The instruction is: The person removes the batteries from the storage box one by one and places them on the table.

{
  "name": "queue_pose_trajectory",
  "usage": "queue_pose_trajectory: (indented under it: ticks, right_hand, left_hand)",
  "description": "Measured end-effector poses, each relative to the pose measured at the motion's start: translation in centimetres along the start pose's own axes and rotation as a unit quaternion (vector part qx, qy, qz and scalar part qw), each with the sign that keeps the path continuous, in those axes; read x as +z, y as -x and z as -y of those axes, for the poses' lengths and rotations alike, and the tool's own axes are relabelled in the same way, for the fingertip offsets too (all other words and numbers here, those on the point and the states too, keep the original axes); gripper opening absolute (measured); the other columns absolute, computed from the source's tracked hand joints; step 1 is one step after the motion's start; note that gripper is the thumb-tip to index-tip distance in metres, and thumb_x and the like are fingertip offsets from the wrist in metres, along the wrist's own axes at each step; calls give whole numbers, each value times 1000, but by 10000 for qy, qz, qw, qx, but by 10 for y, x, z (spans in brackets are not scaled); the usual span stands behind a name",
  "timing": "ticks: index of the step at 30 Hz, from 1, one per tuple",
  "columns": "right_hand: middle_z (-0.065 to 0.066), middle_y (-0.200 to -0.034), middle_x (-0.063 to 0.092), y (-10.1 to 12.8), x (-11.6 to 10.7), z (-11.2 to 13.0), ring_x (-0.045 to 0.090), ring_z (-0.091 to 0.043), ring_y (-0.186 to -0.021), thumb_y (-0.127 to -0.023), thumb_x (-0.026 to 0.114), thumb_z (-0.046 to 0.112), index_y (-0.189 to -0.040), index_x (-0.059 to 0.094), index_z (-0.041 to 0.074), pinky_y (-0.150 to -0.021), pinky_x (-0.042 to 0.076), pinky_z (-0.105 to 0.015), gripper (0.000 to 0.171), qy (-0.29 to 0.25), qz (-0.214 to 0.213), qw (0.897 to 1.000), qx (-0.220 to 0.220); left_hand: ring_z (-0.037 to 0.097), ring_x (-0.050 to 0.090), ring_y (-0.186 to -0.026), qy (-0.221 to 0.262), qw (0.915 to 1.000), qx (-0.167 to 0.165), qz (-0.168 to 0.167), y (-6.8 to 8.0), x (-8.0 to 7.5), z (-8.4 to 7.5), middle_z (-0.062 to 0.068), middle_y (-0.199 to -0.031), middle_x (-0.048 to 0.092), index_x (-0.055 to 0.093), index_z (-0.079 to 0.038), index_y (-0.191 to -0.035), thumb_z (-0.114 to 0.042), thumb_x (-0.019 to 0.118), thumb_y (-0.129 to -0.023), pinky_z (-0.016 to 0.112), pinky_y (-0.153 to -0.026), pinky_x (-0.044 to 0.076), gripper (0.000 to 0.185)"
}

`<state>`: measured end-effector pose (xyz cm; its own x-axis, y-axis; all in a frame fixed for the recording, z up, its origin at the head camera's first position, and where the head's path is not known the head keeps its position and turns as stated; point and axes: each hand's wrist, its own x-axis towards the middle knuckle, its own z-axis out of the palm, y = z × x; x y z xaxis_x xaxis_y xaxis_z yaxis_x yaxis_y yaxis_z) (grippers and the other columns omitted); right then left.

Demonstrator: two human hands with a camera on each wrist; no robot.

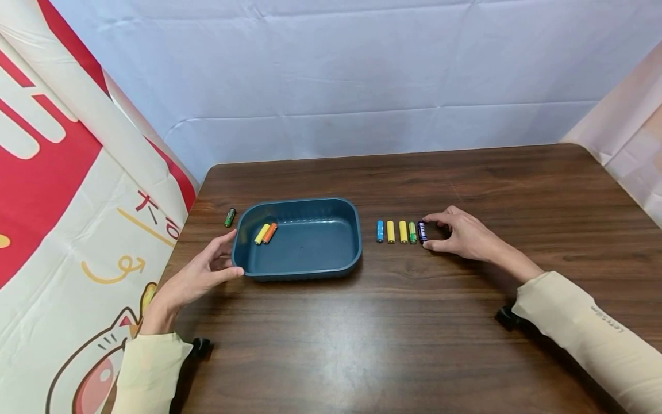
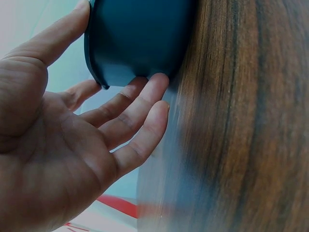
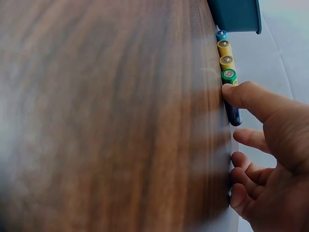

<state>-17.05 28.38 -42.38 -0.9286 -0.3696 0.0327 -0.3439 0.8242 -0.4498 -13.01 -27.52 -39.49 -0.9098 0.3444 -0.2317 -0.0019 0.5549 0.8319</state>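
**Five batteries in a row, right hand on the end one**

Five AA batteries sit side by side on the wooden worktop (image 1: pixel 424 322), right of the tray: light blue battery (image 1: pixel 380 231), two yellow batteries (image 1: pixel 390 232), green battery (image 1: pixel 412 232), then the dark blue battery (image 1: pixel 422 232) at the right end.

Right hand (image 1: pixel 460 234): thumb and forefinger curled onto the two ends of the dark blue battery, pinching it. Battery lies flat on the worktop, just beside the green one. Right wrist view shows the thumb tip pressed on it, other fingers curled loosely behind.

Left hand (image 1: pixel 199 276): fingers nearly straight, relaxed, cupped against the left end of the teal plastic tray (image 1: pixel 310 267). Left wrist view shows fingertips (image 2: pixel 157 84) touching the tray's outer wall under the rim, thumb near the rim. Not gripping.

Inside the tray, near its left end: a yellow battery (image 1: pixel 262 233) and an orange battery (image 1: pixel 270 233), touching, both angled.

One more dark green battery (image 1: pixel 230 217) lies alone on the worktop, left of the tray, apart from it.
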Motion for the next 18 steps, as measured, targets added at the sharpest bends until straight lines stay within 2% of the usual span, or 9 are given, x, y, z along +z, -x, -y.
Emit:
queue_pose_trajectory:
  ticks: [18]
  right_hand:
    - [-14,-112,59,5,-5,4,53,-25,-92,-90,81,43,-140,61,5,-77,45,-44,66,-269,127,9994,181]
  left_hand:
    - [39,55,-128,50,10000,28,18,0,0,1,25,-149,48,15,-17,-167,-27,74,-98,49,-100,54,91]
